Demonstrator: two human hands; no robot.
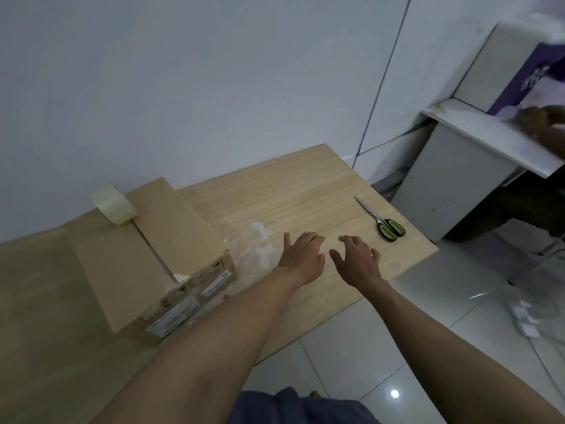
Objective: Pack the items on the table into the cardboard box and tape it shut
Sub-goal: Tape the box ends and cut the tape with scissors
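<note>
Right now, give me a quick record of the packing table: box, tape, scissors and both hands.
box: cardboard box, flaps folded shut, on the table
tape: clear tape roll on top of the box, far end
scissors: green-handled scissors flat on the table, right of both hands
hands: left hand and right hand open, holding nothing

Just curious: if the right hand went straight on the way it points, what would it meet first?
Probably nothing: the right hand points across bare table toward the wall; scissors lie to its right.
</note>
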